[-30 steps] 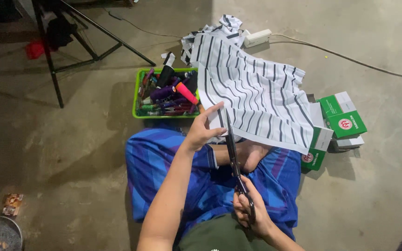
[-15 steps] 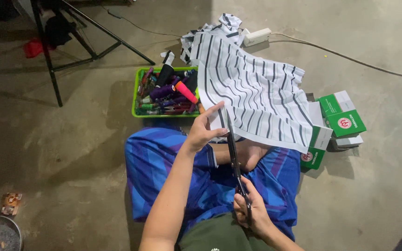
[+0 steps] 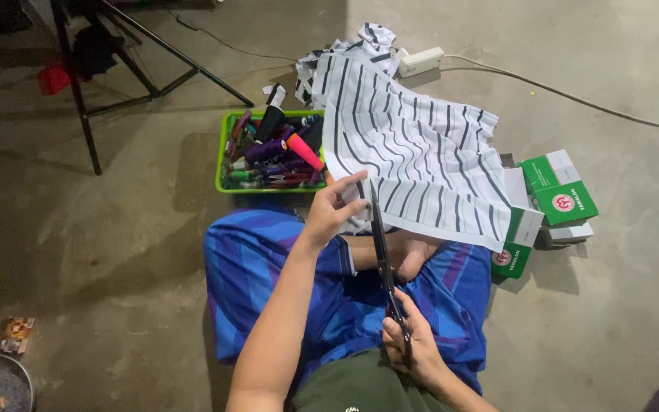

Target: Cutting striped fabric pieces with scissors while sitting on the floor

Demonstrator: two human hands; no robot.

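Note:
My left hand (image 3: 337,210) pinches the near left edge of a white cloth with dark wavy stripes (image 3: 413,152) that lies spread over the floor and my lap. In my right hand (image 3: 413,343), close to my body, are long dark scissors (image 3: 381,252). Their blades point away from me and reach the cloth's near edge just right of my left fingers. I sit on the concrete floor in a blue patterned wrap (image 3: 268,267).
A green basket (image 3: 223,156) full of thread spools stands beyond my left knee. Green and white boxes (image 3: 554,194) lie at the right by the cloth. A black tripod (image 3: 116,69) stands far left, a white power strip (image 3: 419,61) and cable beyond the cloth.
Both hands and the scissors stay almost where they were; the blades sit slightly further into the cloth edge.

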